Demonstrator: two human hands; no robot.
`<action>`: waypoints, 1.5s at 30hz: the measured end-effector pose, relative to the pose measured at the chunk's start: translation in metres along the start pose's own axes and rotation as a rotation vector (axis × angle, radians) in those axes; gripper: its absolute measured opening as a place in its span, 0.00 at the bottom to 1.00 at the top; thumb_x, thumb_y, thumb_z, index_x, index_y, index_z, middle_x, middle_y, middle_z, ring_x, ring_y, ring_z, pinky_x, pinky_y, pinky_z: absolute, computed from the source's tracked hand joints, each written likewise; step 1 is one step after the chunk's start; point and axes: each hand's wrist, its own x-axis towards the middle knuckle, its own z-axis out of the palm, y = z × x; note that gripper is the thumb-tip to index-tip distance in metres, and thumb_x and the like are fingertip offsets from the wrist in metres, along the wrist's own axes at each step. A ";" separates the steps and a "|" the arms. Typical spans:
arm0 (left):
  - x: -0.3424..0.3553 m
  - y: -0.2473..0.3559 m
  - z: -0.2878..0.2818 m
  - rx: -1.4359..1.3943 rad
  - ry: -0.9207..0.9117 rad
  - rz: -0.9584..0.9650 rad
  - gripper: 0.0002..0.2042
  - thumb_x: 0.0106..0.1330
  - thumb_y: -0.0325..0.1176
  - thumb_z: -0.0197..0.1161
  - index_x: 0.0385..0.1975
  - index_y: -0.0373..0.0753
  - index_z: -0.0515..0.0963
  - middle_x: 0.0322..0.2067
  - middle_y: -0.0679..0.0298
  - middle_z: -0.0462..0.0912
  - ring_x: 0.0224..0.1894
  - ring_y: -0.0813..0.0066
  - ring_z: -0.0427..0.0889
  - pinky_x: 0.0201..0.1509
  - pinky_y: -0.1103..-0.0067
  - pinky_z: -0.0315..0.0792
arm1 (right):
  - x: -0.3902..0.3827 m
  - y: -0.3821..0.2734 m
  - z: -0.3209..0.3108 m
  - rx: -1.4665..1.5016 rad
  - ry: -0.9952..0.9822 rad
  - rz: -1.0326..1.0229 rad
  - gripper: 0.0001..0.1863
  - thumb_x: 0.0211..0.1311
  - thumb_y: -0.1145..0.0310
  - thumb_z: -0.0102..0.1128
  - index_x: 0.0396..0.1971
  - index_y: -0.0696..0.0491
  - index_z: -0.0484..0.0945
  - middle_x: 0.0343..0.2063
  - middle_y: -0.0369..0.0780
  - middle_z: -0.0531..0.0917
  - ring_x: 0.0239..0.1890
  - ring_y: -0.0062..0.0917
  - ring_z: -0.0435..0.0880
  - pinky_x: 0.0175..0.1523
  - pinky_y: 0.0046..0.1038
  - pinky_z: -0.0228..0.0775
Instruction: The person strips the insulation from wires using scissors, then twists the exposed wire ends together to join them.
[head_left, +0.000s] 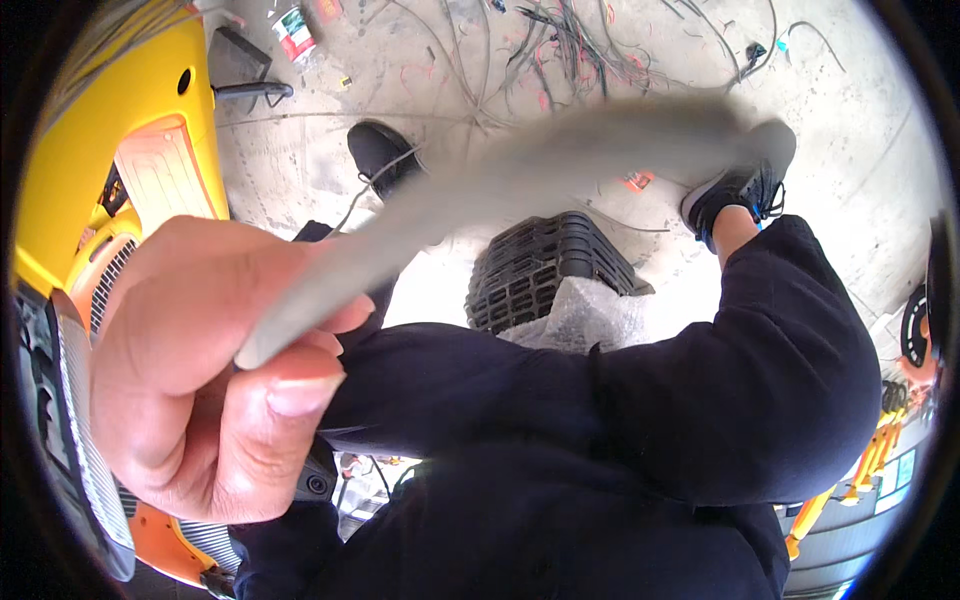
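Observation:
My left hand (200, 370) is raised close to the camera at the left. Thumb and fingers pinch the narrow end of a long, smooth grey strip (480, 195), perhaps a length of cable. From there it runs up and to the right across the picture, widening and blurring toward its far end near my right shoe. What it is made of I cannot make out. My right hand does not show. Below the strip, between my legs, lies a black slatted plastic crate (545, 265) with bubble wrap (590, 318) at its near side.
Loose dark and grey wires (575, 45) are scattered over the concrete floor at the far side, with small scraps. A white and red tub (292, 35) stands at the far left. A yellow machine body (150, 65) fills the left edge. Yellow metal parts (870, 460) are at the right rim.

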 end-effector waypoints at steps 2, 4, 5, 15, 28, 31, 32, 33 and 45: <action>0.009 0.000 -0.001 0.011 0.021 -0.119 0.15 0.67 0.38 0.53 0.38 0.28 0.74 0.23 0.58 0.75 0.18 0.81 0.69 0.21 0.87 0.62 | -0.005 -0.001 0.007 -0.005 -0.004 0.031 0.18 0.67 0.67 0.47 0.56 0.53 0.67 0.43 0.39 0.81 0.12 0.06 0.57 0.16 0.08 0.44; 0.019 -0.007 -0.005 0.043 -0.007 -0.167 0.15 0.67 0.37 0.53 0.39 0.29 0.74 0.24 0.59 0.75 0.19 0.81 0.69 0.22 0.87 0.63 | -0.009 0.001 0.012 0.007 0.006 0.054 0.18 0.67 0.66 0.47 0.56 0.53 0.67 0.43 0.39 0.81 0.12 0.06 0.57 0.15 0.09 0.44; 0.022 -0.012 -0.006 0.053 -0.022 -0.185 0.14 0.67 0.37 0.53 0.40 0.29 0.75 0.25 0.60 0.75 0.19 0.81 0.69 0.22 0.87 0.63 | -0.014 0.005 0.012 0.015 0.017 0.064 0.19 0.67 0.66 0.47 0.56 0.54 0.66 0.43 0.39 0.81 0.12 0.06 0.57 0.15 0.09 0.44; 0.029 -0.030 -0.027 0.042 -0.110 -0.109 0.13 0.67 0.33 0.51 0.41 0.28 0.74 0.27 0.57 0.77 0.23 0.78 0.73 0.28 0.84 0.66 | -0.060 0.023 0.018 0.055 0.063 0.125 0.20 0.67 0.65 0.47 0.57 0.55 0.65 0.41 0.40 0.82 0.10 0.07 0.57 0.13 0.09 0.44; -0.014 -0.028 -0.042 0.156 0.020 -0.159 0.15 0.68 0.33 0.46 0.42 0.27 0.74 0.27 0.56 0.77 0.27 0.75 0.73 0.35 0.82 0.67 | -0.080 0.052 -0.005 0.130 0.056 0.173 0.22 0.68 0.63 0.46 0.58 0.56 0.62 0.38 0.41 0.83 0.09 0.07 0.57 0.11 0.09 0.44; -0.020 -0.013 -0.025 0.082 0.144 -0.174 0.13 0.65 0.28 0.48 0.42 0.28 0.75 0.28 0.58 0.77 0.29 0.77 0.74 0.37 0.83 0.67 | -0.068 0.052 -0.010 0.196 0.017 0.104 0.23 0.68 0.62 0.46 0.59 0.56 0.62 0.38 0.41 0.83 0.08 0.07 0.57 0.11 0.10 0.44; -0.023 -0.005 -0.023 0.044 0.152 -0.176 0.12 0.64 0.27 0.49 0.41 0.28 0.76 0.29 0.59 0.78 0.30 0.77 0.74 0.37 0.83 0.67 | -0.062 0.046 -0.011 0.224 -0.009 0.070 0.23 0.68 0.62 0.46 0.59 0.57 0.62 0.37 0.41 0.83 0.08 0.07 0.58 0.11 0.10 0.44; -0.025 0.001 -0.021 0.014 0.164 -0.177 0.10 0.63 0.26 0.51 0.40 0.29 0.77 0.31 0.60 0.78 0.30 0.78 0.74 0.38 0.84 0.68 | -0.057 0.037 -0.012 0.256 -0.038 0.031 0.23 0.68 0.62 0.46 0.59 0.57 0.62 0.37 0.41 0.83 0.08 0.07 0.58 0.10 0.10 0.44; -0.026 0.012 0.016 0.128 0.358 0.287 0.09 0.63 0.33 0.58 0.32 0.34 0.78 0.22 0.64 0.78 0.26 0.77 0.77 0.30 0.80 0.69 | -0.293 -0.164 -0.016 0.201 -0.826 -1.027 0.29 0.66 0.62 0.52 0.61 0.61 0.57 0.31 0.45 0.84 0.06 0.10 0.63 0.09 0.10 0.51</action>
